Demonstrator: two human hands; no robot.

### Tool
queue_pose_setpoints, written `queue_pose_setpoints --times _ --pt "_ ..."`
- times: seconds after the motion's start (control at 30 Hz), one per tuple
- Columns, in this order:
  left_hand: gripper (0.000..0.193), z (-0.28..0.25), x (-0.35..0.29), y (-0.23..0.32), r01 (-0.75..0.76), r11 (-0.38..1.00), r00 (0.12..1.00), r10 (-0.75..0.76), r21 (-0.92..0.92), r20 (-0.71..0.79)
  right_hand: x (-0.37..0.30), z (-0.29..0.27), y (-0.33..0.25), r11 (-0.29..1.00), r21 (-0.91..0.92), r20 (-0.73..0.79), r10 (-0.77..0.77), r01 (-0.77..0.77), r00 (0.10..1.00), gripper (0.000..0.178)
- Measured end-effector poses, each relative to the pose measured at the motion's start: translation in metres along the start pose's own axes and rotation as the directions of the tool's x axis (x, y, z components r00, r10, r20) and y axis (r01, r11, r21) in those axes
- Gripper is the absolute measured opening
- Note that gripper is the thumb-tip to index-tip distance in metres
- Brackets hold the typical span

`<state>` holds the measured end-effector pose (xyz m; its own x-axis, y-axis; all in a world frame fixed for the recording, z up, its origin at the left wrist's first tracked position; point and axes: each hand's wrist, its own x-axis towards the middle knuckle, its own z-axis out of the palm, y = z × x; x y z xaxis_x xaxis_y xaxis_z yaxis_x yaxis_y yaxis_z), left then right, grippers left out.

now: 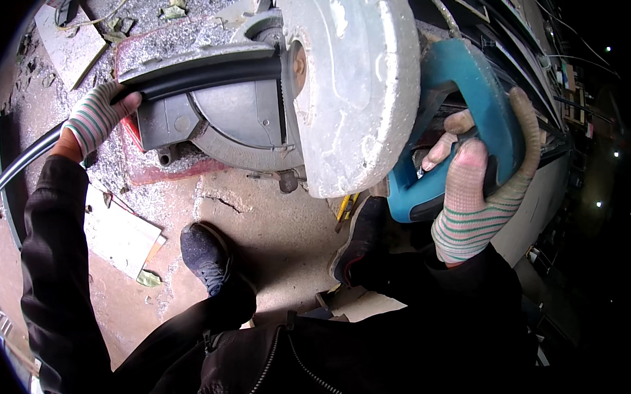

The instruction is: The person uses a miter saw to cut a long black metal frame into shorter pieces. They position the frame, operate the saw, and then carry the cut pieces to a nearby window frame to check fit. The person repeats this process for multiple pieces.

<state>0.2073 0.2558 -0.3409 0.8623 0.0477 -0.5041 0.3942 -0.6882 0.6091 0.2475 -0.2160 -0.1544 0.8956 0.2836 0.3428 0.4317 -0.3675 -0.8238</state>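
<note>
Left hand: in a white knit glove with green stripes, closed around the long, glossy black bar (207, 77), thumb on top; its other fingers are partly hidden.
Right hand: in a matching glove, wrapped around the teal plastic loop handle (482, 70), fingertips showing through the opening.
Black bar: lies against the grey metal fence (194, 58) along the far edge of the grey metal saw table (241, 109); one end runs past the table's left edge, the other goes behind the whitish, rounded blade guard (358, 91).
Handling: probably light and fairly stiff, its smooth face apt to slip or scratch; best held near the table's left edge, well apart from the guard, and pressed to the fence.
Under the saw: a worn red board (176, 176), its near edge showing on the concrete floor (282, 267).
Floor: silvery shavings (204, 9) beyond the fence; a white rectangular sheet (122, 236) left of the dark shoes (206, 255).
</note>
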Motion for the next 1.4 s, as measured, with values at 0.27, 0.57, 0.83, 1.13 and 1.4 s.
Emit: queue_pose_setpoints --times 0.27,0.57,0.83,1.13,1.4 --pt "0.038 0.003 -0.001 0.014 0.026 1.000 1.000 -0.026 -0.014 0.012 0.000 0.000 0.000 1.000 -0.021 0.010 -0.003 0.003 1.000 0.066" --pt "0.039 0.001 -0.004 0.018 -0.002 1.000 1.000 0.002 -0.003 -0.016 0.002 -0.004 -0.008 0.999 -0.046 0.019 0.013 -0.012 1.000 0.066" --pt "0.040 0.000 -0.003 0.012 -0.009 1.000 1.000 0.009 -0.016 -0.009 0.006 -0.005 -0.004 1.000 0.018 0.040 0.025 -0.026 0.999 0.073" --pt "0.039 -0.002 -0.006 0.020 0.017 0.998 1.000 -0.016 -0.057 0.014 0.000 0.003 -0.006 0.996 0.035 -0.021 0.080 -0.079 0.997 0.067" --pt "0.044 -0.008 -0.004 0.006 0.030 0.999 0.999 -0.029 -0.041 0.025 0.036 -0.014 -0.009 0.992 0.096 0.079 0.081 -0.088 0.994 0.059"
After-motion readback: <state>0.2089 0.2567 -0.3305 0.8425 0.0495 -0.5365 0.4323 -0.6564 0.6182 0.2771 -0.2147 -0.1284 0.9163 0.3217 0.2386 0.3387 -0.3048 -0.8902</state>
